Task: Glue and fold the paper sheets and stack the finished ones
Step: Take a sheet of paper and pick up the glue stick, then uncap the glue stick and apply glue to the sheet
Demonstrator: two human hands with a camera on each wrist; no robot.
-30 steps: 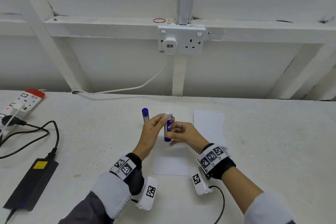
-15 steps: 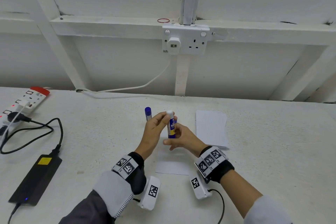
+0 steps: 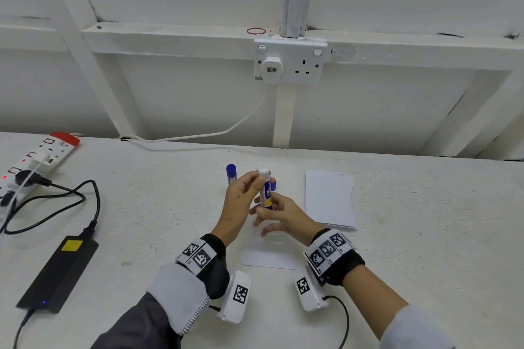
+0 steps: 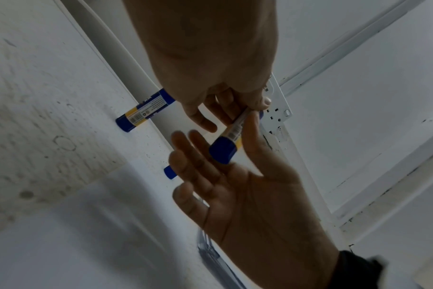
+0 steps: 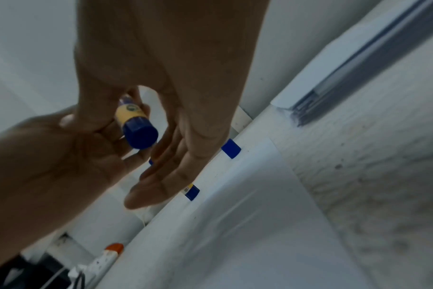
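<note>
An uncapped blue and yellow glue stick stands upright in the air over a white paper sheet. My left hand pinches its upper end just under the white tip. My right hand holds its lower body between thumb and forefinger, the other fingers spread. In the left wrist view the stick's blue base points at the camera. Its blue cap stands on the table behind. A second, capped glue stick stands to the left. A stack of white sheets lies at the right.
A black power brick with its cable lies at the left, and a white extension strip sits at the far left edge. A wall with a double socket rises behind the table.
Both hands keep hold of the glue stick at about the same spot. The lower fingers of my right hand have spread out.
</note>
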